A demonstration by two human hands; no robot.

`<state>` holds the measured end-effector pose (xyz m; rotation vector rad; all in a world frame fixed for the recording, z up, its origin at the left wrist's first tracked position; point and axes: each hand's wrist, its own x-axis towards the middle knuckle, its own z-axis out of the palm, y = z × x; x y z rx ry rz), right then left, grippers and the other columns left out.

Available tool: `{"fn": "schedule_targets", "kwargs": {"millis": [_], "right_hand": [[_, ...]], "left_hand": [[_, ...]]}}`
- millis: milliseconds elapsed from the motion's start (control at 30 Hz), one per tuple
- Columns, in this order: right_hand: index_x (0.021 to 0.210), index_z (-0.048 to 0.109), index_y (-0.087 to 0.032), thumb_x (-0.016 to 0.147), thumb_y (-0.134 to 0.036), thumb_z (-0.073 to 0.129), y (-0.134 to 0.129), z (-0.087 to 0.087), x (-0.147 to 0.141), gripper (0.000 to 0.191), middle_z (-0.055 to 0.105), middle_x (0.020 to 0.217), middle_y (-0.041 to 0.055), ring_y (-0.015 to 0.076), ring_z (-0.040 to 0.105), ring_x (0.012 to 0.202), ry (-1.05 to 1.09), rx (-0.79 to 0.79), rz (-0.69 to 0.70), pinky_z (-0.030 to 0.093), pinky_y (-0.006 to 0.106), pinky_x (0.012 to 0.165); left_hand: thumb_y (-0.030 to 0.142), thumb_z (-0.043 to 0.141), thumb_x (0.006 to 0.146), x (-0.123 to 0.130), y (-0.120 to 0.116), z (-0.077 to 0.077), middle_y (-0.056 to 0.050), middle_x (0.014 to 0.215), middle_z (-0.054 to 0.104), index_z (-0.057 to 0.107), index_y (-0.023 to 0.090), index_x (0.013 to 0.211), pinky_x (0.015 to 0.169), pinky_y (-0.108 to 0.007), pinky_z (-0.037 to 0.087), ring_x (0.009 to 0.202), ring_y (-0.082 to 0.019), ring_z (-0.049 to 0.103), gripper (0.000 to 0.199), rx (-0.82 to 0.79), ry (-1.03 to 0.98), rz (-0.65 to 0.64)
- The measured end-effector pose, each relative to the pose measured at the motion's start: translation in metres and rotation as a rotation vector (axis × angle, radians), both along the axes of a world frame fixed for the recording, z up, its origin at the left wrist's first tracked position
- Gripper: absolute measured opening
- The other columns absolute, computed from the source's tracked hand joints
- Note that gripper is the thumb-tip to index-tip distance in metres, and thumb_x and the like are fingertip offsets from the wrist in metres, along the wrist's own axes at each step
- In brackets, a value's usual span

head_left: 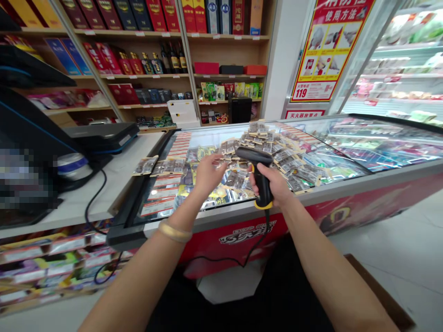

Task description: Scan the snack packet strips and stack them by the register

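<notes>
My right hand (272, 184) is wrapped round the handle of a black barcode scanner (254, 157) with yellow trim. Its head points left, above a heap of small snack packets (290, 159) on the glass top of a chest freezer (162, 196). Left of the scanner is my left hand (208, 175), a gold bangle on its wrist. The fingers are stretched out and apart, near the heap's left edge, and nothing shows in them. A few more packets (169, 166) lie in a row farther left, and a single packet (145, 165) sits at the freezer's left rim.
The scanner's black cable (254, 246) hangs down the freezer front and runs left. At left, a white counter (121, 175) bears a dark checkout machine (24, 138) and a flat black device (104, 136). Shelves of boxed bottles (138, 32) stand behind. A brown carton (377, 290) is at lower right.
</notes>
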<state>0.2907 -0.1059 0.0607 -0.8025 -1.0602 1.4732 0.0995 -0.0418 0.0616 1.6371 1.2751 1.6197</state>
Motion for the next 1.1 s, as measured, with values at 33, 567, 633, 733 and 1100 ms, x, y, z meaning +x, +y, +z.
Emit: {"fn": "schedule_targets", "kwargs": {"millis": [33,567,633,733,1100], "right_hand": [[0.089,0.061,-0.017,0.071,-0.057,0.075,-0.01,-0.005,0.016,0.046,0.058,0.058,-0.0029,0.0086,0.049,0.042,-0.021,0.004,-0.04,0.042,0.021,0.038],[0.089,0.061,-0.017,0.071,-0.06,0.073,-0.065,-0.066,0.074,0.048,0.056,0.059,-0.0021,0.0099,0.049,0.042,-0.148,-0.028,-0.187,0.043,0.023,0.039],[0.089,0.062,-0.017,0.071,-0.06,0.073,-0.065,-0.068,0.072,0.048,0.057,0.06,-0.0018,0.0098,0.049,0.042,-0.153,-0.034,-0.151,0.043,0.023,0.039],[0.09,0.062,-0.016,0.071,-0.06,0.074,-0.065,-0.068,0.068,0.049,0.057,0.06,-0.0018,0.0094,0.049,0.042,-0.166,-0.036,-0.087,0.042,0.023,0.039],[0.083,0.057,-0.017,0.073,-0.055,0.071,-0.046,-0.051,0.05,0.042,0.055,0.056,-0.0033,0.0087,0.048,0.04,-0.259,0.034,0.003,0.039,0.021,0.039]], "left_hand": [[0.019,0.083,0.059,0.016,-0.006,-0.005,-0.004,0.079,0.069,0.073,0.021,0.076,0.078,-0.032,0.049,0.067,-0.018,0.06,0.02,-0.022,0.028,-0.044],[0.018,0.08,0.067,0.083,-0.032,-0.048,0.0,0.07,0.059,0.066,0.022,0.079,0.078,-0.031,0.041,0.073,-0.02,0.055,0.018,-0.084,0.016,-0.018],[0.02,0.074,0.074,0.079,-0.028,-0.053,0.0,0.073,0.06,0.062,0.021,0.078,0.073,-0.027,0.04,0.07,-0.016,0.054,0.012,-0.076,-0.12,-0.01],[0.025,0.071,0.08,0.076,-0.024,-0.06,0.002,0.071,0.057,0.056,0.021,0.081,0.066,-0.024,0.038,0.065,-0.013,0.051,0.016,-0.072,-0.276,0.009],[0.033,0.067,0.087,0.077,-0.025,-0.059,0.012,0.051,0.038,0.046,0.024,0.09,0.052,-0.025,0.021,0.044,-0.009,0.032,0.023,-0.163,-0.417,0.035]]}}
